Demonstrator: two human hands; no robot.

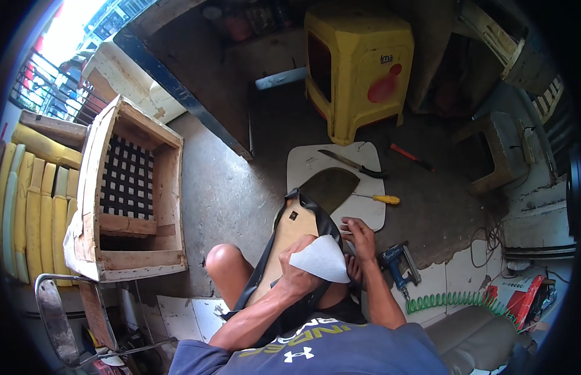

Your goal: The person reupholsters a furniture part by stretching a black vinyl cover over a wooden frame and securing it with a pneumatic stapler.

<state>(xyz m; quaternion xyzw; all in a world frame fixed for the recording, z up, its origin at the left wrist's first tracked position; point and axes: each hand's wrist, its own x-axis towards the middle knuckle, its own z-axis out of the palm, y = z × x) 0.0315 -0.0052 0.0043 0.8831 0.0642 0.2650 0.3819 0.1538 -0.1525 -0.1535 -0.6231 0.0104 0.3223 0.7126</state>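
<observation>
A bare wooden panel (pixel 280 257) with black sheet material (pixel 261 275) along its edges lies lengthwise between my legs. My left hand (pixel 298 270) is closed over the panel, gripping a white textured piece of sheet (pixel 321 257) that sticks out to the right. Just right of that piece is my right hand (pixel 360 239), fingers loosely bent and apart, with nothing plainly visible in them. A blue air staple gun (pixel 398 265) rests on the floor beside my right forearm, joined to a green coiled hose (pixel 456 302).
Ahead, a white board (pixel 303 161) carries a knife (pixel 353 164), a dark flat piece (pixel 331 187) and a yellow-handled screwdriver (pixel 384 199). A red-handled tool (pixel 412 156) lies right of it. Beyond stands a yellow stool (pixel 359 69). A wooden frame with black webbing (pixel 131 250) stands left.
</observation>
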